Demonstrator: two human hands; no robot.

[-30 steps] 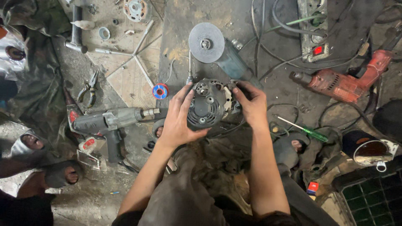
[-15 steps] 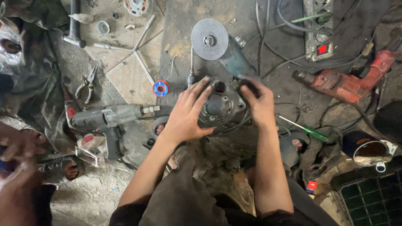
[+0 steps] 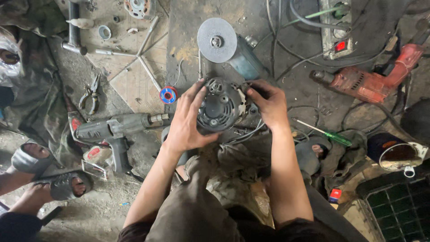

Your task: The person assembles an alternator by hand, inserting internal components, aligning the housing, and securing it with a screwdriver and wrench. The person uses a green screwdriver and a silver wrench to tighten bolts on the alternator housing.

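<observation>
Below, the left hand (image 3: 187, 123) and right hand (image 3: 267, 104) are gripping an alternator (image 3: 221, 105) from both sides, holding it just above the grimy concrete floor (image 3: 291, 85) of a cluttered workshop. Its round, dark ribbed housing is facing up — greasy, with vent slots. A grinder (image 3: 230, 47) is lying just beyond, a red drill (image 3: 371, 80) to the right, a grey drill (image 3: 112, 132) to the left.

Grimy round alternator (image 3: 220, 105) (perhaps), face-up.
</observation>
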